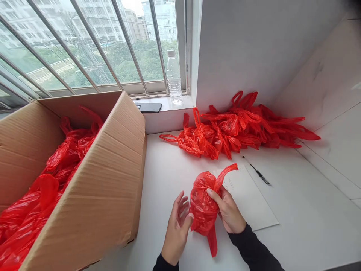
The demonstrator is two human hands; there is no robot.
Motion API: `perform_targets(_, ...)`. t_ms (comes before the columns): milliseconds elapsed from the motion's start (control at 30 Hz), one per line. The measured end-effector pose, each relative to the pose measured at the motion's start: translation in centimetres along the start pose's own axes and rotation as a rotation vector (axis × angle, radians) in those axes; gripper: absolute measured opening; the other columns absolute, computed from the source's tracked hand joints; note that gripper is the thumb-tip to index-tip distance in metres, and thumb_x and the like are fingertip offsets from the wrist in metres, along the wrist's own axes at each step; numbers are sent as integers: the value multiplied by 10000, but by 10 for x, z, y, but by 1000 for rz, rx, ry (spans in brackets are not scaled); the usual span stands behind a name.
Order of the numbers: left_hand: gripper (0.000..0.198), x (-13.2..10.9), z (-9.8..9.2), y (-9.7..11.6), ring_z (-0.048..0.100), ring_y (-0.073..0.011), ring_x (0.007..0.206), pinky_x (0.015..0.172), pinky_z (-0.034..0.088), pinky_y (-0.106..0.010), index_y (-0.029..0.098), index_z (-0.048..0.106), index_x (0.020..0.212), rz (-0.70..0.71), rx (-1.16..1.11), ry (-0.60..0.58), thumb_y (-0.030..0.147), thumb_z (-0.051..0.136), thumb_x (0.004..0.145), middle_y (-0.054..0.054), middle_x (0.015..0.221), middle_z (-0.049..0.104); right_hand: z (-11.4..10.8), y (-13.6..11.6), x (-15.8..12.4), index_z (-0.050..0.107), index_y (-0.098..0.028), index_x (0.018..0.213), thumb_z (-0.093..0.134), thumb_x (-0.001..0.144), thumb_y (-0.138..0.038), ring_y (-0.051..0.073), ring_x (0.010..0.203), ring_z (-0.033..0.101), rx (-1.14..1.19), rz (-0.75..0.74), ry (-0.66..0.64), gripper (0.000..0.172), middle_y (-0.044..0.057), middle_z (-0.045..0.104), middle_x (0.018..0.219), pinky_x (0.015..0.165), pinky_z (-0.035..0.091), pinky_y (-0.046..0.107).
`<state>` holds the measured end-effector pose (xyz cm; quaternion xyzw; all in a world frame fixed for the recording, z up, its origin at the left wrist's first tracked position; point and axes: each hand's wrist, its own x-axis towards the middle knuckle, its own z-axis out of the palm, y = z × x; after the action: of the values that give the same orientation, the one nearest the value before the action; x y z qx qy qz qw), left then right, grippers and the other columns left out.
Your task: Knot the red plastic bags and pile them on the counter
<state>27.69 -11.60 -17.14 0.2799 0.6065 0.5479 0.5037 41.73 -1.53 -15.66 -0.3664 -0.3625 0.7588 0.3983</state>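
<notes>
A red plastic bag (pixel 203 203), bunched up with its handles sticking out at top and bottom, is held above the white table. My right hand (pixel 229 210) grips its right side, thumb across the front. My left hand (pixel 178 226) is beside the bag's left edge, fingers apart and curved, the thumb close to the plastic; whether it touches I cannot tell. What the bag contains is hidden. Behind my right hand lies a white paper pad (pixel 254 199) with small writing, partly covered by the bag and hand.
A cardboard box (pixel 113 162) with several red bags (pixel 70 150) inside stands at left. A pile of tied red bags (pixel 234 128) lies along the wall. A pen (pixel 260 174) rests by the pad. On the windowsill are a phone (pixel 150 107) and a clear bottle (pixel 174 81).
</notes>
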Motion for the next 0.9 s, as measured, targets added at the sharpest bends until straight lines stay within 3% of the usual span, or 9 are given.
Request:
perform_targets(67, 558, -5, 4, 13, 468, -304, 1294, 1037, 408, -434, 304, 481, 1395, 86, 161, 71, 449, 623, 875, -112, 1442, 492, 6, -7, -8, 601, -244, 1203, 631, 879, -464, 289, 1031, 645, -59, -31, -49, 393, 68, 713, 1073, 949, 514, 464)
perform_targets(133, 531, -9, 11, 23, 476, -302, 1285, 1004, 436, -426, 328, 470, 1402, 100, 200, 8, 438, 595, 898, -89, 1450, 491, 13, -13, -18, 520, -281, 1343, 571, 916, -479, 299, 1159, 598, -114, -25, -147, 473, 73, 667, 1229, 1003, 485, 480)
perform_targets(200, 551, -7, 16, 27, 454, -290, 1320, 1051, 411, -416, 334, 449, 1418, 96, 136, -75, 406, 612, 896, -67, 1460, 494, 19, -18, -29, 420, -321, 1441, 503, 950, -491, 287, 1346, 461, -192, -1, -272, 526, 54, 555, 1413, 1123, 378, 489)
perform_targets(300, 441, 4, 16, 22, 487, -289, 1305, 1112, 353, -411, 293, 572, 1310, 95, -75, 27, 379, 636, 882, -58, 1360, 597, 23, -18, -41, 477, -334, 1412, 471, 965, -490, 254, 1450, 316, -327, 16, -400, 474, 16, 445, 1517, 1208, 254, 452)
perform_targets(367, 364, 10, 11, 19, 553, -303, 1233, 1055, 413, -407, 259, 648, 1211, 39, -253, 99, 378, 646, 867, -68, 1252, 669, 19, -14, -39, 574, -311, 1327, 507, 947, -490, 277, 1374, 432, -330, 1, -374, 425, 51, 522, 1448, 1153, 359, 462)
perform_targets(433, 359, 12, 5, 19, 599, -312, 1169, 946, 488, -381, 235, 671, 1178, -40, -406, 107, 358, 674, 841, -80, 1185, 704, 11, -8, -32, 621, -291, 1244, 544, 924, -501, 289, 1247, 547, -315, -44, -226, 390, 82, 607, 1333, 1059, 457, 469)
perform_targets(533, 363, 8, -2, 25, 633, -316, 1115, 836, 534, -355, 223, 692, 1149, -129, -544, 140, 303, 714, 796, -79, 1091, 737, -4, 1, -17, 629, -287, 1192, 601, 879, -532, 292, 1248, 527, -357, -79, 7, 398, 83, 600, 1330, 1063, 431, 468)
perform_targets(700, 299, -1, -2, 32, 646, -358, 1082, 889, 538, -427, 220, 741, 1026, -178, -558, 89, 308, 732, 740, -81, 1052, 749, -9, 12, -6, 599, -222, 1235, 676, 808, -566, 292, 1085, 640, -51, 177, -214, 554, 106, 704, 1131, 1012, 449, 481)
perform_targets(900, 429, -5, 7, 33, 582, -351, 1205, 1018, 471, -463, 252, 656, 1215, -118, -271, -79, 401, 703, 816, -92, 1244, 683, -9, 12, -9, 582, -236, 1159, 738, 776, -507, 244, 962, 640, -40, 67, -148, 495, 53, 702, 976, 913, 479, 408)
